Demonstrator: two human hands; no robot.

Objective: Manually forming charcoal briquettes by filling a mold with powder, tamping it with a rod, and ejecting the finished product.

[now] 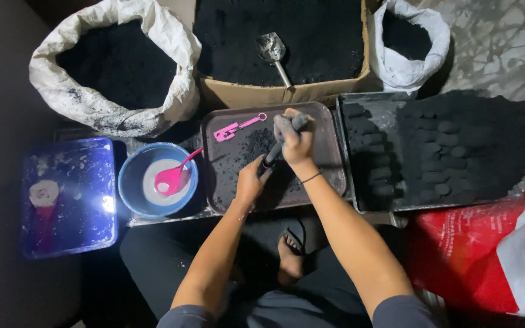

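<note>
My right hand point(297, 140) grips the upper end of a grey rod-like press tool point(284, 129) held slanted over a dark brown tray point(329, 167). My left hand point(251, 180) holds the tool's lower end near a small black tube, fingers blackened. A heap of black powder point(255, 143) lies on the tray just left of the tool. A pink flat tool point(236, 128) rests at the tray's far left corner.
A blue bowl point(130, 188) with a pink spoon point(172, 177) sits left of the tray, a blue lid point(71, 194) beyond it. Behind: a white sack point(171, 36), a cardboard box point(256, 94) of black powder with a metal scoop point(273, 50), another sack point(420, 70). Right: black pressed pieces point(445, 149) on a sheet, a red bag point(481, 255).
</note>
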